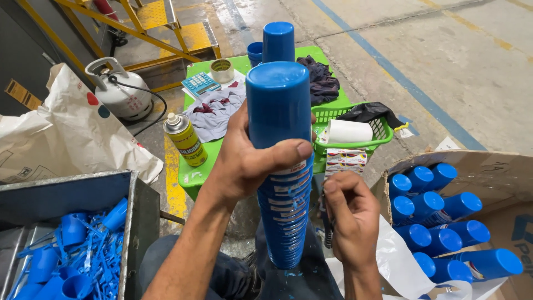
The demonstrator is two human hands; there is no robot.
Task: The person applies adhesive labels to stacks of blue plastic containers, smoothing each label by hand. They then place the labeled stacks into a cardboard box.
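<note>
Both hands are busy: my left hand (252, 161) is clenched round a tall stack of blue cups (280, 144) held upright over my lap, and my right hand (351, 214) pinches something small and dark beside it. I'd keep the stack vertical and squeezed firmly. Ten stacks lie in the cardboard box (499, 172); one spray can (186, 139) stands on the green surface (191, 175).

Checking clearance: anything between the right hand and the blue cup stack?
Nothing visible. The right hand sits just right of the blue cup stack, with only a narrow open gap between. The left hand grips the stack from the other side.
</note>
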